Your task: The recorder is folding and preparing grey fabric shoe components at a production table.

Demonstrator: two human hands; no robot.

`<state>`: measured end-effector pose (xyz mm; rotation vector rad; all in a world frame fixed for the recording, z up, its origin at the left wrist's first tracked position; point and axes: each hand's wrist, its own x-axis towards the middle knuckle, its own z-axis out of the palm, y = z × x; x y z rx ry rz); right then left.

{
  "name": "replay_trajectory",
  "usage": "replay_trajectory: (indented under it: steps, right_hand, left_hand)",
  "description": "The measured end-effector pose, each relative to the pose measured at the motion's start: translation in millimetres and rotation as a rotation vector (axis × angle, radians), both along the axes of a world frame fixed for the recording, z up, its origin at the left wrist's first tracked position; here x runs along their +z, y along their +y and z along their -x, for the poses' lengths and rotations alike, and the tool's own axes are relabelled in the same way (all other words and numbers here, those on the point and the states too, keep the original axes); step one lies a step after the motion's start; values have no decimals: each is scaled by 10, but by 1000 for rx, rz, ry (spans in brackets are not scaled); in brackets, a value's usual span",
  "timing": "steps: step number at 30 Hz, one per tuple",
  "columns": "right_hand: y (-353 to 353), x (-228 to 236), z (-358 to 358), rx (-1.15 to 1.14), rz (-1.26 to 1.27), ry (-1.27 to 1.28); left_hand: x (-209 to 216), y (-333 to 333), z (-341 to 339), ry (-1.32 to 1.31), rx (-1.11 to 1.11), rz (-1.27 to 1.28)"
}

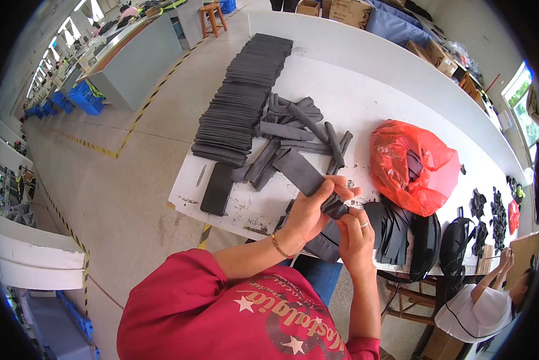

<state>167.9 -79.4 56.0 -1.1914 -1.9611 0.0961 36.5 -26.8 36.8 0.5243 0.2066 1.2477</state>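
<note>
Over the desk (341,87), a dark fabric strip (298,171) is being held.
The left hand (309,213) is clasping it partway along; the right hand (355,233) is pinching its bunched near end. Uneven tension is likely risking skewed creases; a slack pinch, a drop.

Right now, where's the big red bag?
In the head view, the big red bag sits on the white table, right of the right hand, just beyond the fanned dark strips.
</note>
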Motion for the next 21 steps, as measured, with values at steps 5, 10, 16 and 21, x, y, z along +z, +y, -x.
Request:
replay_trajectory:
  steps: [5,10,16,21]
  right_hand:
    - [10,-81,210,-166,287,604]
    - [-108,-145,165,-131,214,1047]
    - [-66,-42,128,-286,360,836]
    - [-116,-22,32,-243,-40,518]
  left_hand:
    - [-23,88,-25,6,34,23]
    - [49,213,111,-27,55,-87]
    - [72,141,82,42,-19,-143]
    - [-142,322,507,174,159,65]
